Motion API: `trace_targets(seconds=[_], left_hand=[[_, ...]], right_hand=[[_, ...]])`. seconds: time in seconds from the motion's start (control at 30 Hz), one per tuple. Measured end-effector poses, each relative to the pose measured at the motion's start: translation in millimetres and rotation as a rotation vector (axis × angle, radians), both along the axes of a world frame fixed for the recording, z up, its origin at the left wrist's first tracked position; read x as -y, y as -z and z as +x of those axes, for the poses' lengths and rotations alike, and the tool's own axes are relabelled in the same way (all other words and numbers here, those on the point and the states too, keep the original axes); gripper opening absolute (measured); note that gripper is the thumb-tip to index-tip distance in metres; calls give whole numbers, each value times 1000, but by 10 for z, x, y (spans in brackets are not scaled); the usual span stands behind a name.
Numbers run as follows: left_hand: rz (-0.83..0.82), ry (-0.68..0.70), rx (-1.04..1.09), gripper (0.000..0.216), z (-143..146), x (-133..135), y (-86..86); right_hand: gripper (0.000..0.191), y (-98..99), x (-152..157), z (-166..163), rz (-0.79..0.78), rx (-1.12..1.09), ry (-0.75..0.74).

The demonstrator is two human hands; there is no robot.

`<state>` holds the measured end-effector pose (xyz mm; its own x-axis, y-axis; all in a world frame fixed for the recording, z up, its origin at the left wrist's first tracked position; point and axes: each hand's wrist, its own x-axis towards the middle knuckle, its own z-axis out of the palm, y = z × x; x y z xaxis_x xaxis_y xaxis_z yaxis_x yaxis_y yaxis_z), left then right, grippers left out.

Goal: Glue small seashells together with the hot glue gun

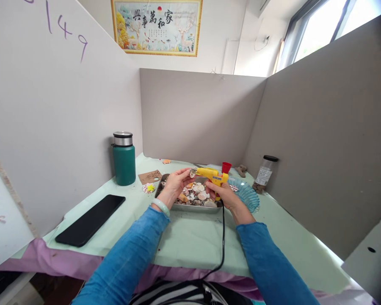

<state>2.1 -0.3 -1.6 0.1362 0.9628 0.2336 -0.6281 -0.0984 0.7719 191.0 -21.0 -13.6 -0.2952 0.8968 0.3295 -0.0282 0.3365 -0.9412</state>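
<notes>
My right hand [221, 192] is wrapped round the handle of a yellow hot glue gun [209, 174], its nozzle pointing left. Between the fingertips of my left hand [175, 184], a small shell [192, 173] is pinched right at the nozzle's tip. Whether glue is coming out is too small to tell. Below both hands lies a metal tray [195, 208] full of mixed seashells [197, 192]. From the glue gun a black cord [223, 237] runs down over the table's front edge.
Left of the tray are a green bottle [124, 165], a black phone [90, 220], a brown card [150, 176] and a flower-patterned disc [148, 188]. To the right stand a blue glass plate [249, 195], a red cup [226, 167] and a jar [265, 174]. Grey partitions [200, 114] enclose the table.
</notes>
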Motion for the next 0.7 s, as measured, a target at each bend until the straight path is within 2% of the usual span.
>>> trace_targets(seconds=[0.4,0.7], left_hand=[[-2,26,19,17,-13,-13,13],[-3,40,13,16,-9,-7,12]], right_hand=[[31,12,-23,9,-16,-86,7],[30,-5,-15,0,-2,-34,-4]])
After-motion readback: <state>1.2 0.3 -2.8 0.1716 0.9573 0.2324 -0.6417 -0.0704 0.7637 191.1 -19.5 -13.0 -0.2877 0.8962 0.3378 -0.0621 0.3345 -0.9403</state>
